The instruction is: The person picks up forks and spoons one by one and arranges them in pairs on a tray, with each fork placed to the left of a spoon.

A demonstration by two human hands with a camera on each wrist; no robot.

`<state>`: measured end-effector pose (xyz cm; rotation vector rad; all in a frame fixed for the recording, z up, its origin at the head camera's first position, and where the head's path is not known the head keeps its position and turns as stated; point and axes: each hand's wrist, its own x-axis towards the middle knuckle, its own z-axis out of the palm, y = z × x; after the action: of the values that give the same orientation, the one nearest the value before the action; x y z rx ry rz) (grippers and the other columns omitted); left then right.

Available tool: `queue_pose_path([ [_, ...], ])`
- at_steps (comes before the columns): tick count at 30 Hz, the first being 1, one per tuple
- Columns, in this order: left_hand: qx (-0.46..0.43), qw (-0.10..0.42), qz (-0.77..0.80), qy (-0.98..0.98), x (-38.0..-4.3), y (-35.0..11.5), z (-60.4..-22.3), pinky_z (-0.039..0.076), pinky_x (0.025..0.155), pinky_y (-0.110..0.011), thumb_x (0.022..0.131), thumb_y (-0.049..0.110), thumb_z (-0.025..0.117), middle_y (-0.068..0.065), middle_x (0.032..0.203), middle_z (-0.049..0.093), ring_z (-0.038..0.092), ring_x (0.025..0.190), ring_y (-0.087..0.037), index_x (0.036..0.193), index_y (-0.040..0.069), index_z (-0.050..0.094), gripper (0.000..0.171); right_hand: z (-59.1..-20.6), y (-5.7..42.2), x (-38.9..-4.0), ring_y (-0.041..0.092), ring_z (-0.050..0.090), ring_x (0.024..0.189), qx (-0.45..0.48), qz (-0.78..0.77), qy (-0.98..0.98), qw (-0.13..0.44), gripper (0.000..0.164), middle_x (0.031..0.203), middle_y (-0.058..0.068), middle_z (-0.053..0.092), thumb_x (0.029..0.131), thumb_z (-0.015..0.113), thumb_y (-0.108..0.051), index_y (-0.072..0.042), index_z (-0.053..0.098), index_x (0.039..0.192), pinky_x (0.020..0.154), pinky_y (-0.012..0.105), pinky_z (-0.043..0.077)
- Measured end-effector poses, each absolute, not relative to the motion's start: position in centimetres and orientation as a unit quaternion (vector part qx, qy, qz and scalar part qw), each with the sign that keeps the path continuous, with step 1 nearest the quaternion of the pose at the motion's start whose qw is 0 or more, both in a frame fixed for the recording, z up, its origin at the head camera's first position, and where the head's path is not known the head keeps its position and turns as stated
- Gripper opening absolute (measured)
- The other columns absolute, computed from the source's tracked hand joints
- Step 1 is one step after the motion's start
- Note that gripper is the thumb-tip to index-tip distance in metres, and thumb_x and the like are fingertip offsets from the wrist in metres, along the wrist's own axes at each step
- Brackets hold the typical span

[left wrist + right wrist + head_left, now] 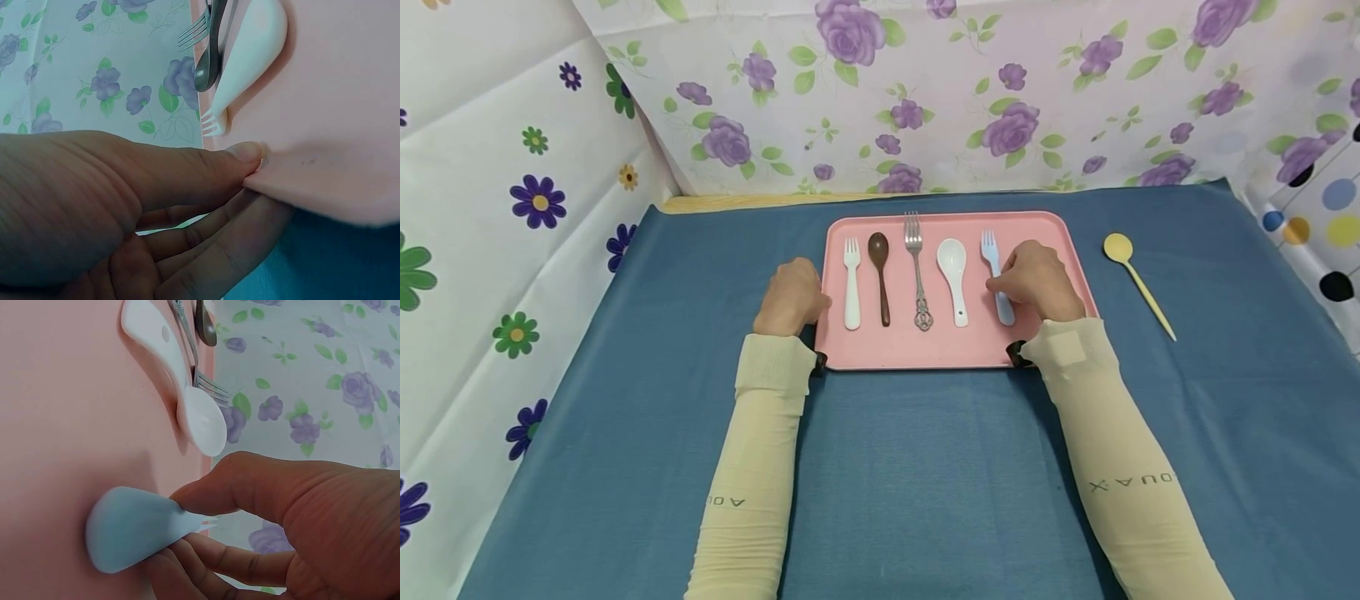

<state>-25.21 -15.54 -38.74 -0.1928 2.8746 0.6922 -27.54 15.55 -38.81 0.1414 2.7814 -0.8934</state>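
Note:
My left hand (792,297) pinches the left rim of a pink tray (895,354), thumb on top and fingers beneath, as the left wrist view shows. My right hand (1037,279) pinches a light blue fork (134,528) by its handle, over the tray's right part. To the fork's left on the tray lie a white spoon (952,262), an ornate silver fork (913,242), a dark brown spoon (878,250) and a white fork (852,287). All lie roughly side by side, heads toward the far edge.
A yellow spoon (1135,279) lies on the blue tablecloth (917,483), right of the tray. Behind the table hangs a purple-flowered cloth (850,108). Another flowered cloth (497,250) covers the left side, and a dotted one (1322,217) the right.

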Motion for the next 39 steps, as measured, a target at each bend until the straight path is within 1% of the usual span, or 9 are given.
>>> queue_pose_path([
  [14, -0.066, 0.091, 0.237, 0.965, -25.23, -15.52, -38.77, 0.035, 0.042, -0.028, 0.089, 0.007, 0.062, -0.001, 0.05, 0.029, 0.04, 0.041, -0.016, 0.056, 0.01, 0.039, 0.041, -39.04, 15.64, -27.65, 0.023, 0.052, 0.062, 0.042, -0.301, 0.947, 0.105, 0.019, 0.065, 0.009, 0.053, 0.081, 0.071, -0.018, -0.001, 0.063, 0.08, 0.05, 0.03, 0.04],
  [21, -0.068, 0.093, 0.233, 0.966, -25.28, -15.55, -38.78, 0.034, 0.041, -0.028, 0.088, 0.007, 0.062, 0.0, 0.05, 0.027, 0.037, 0.04, -0.015, 0.056, 0.011, 0.038, 0.041, -39.14, 15.63, -27.7, 0.022, 0.051, 0.058, 0.035, -0.304, 0.947, 0.099, 0.019, 0.061, 0.007, 0.05, 0.081, 0.071, -0.017, -0.001, 0.063, 0.078, 0.048, 0.029, 0.038],
  [24, -0.069, 0.091, 0.231, 0.966, -25.26, -15.57, -38.77, 0.034, 0.04, -0.028, 0.088, 0.007, 0.061, 0.0, 0.049, 0.026, 0.035, 0.039, -0.015, 0.055, 0.011, 0.037, 0.041, -39.22, 15.66, -27.76, 0.022, 0.051, 0.058, 0.034, -0.304, 0.947, 0.099, 0.018, 0.061, 0.007, 0.05, 0.08, 0.071, -0.017, -0.001, 0.063, 0.078, 0.048, 0.029, 0.038],
  [34, -0.07, 0.092, 0.229, 0.966, -25.19, -15.53, -38.73, 0.034, 0.04, -0.028, 0.088, 0.007, 0.061, 0.0, 0.049, 0.027, 0.037, 0.04, -0.015, 0.056, 0.011, 0.037, 0.041, -39.12, 15.61, -27.77, 0.022, 0.052, 0.06, 0.038, -0.305, 0.946, 0.108, 0.018, 0.064, 0.008, 0.052, 0.081, 0.07, -0.017, -0.001, 0.063, 0.08, 0.049, 0.029, 0.039],
  [39, -0.069, 0.09, 0.227, 0.967, -25.17, -15.53, -38.7, 0.035, 0.041, -0.028, 0.089, 0.008, 0.061, 0.0, 0.05, 0.028, 0.038, 0.04, -0.016, 0.056, 0.011, 0.038, 0.04, -39.01, 15.78, -27.78, 0.024, 0.054, 0.063, 0.036, -0.294, 0.948, 0.114, 0.021, 0.068, 0.011, 0.056, 0.083, 0.069, -0.02, 0.0, 0.064, 0.084, 0.053, 0.032, 0.041],
])
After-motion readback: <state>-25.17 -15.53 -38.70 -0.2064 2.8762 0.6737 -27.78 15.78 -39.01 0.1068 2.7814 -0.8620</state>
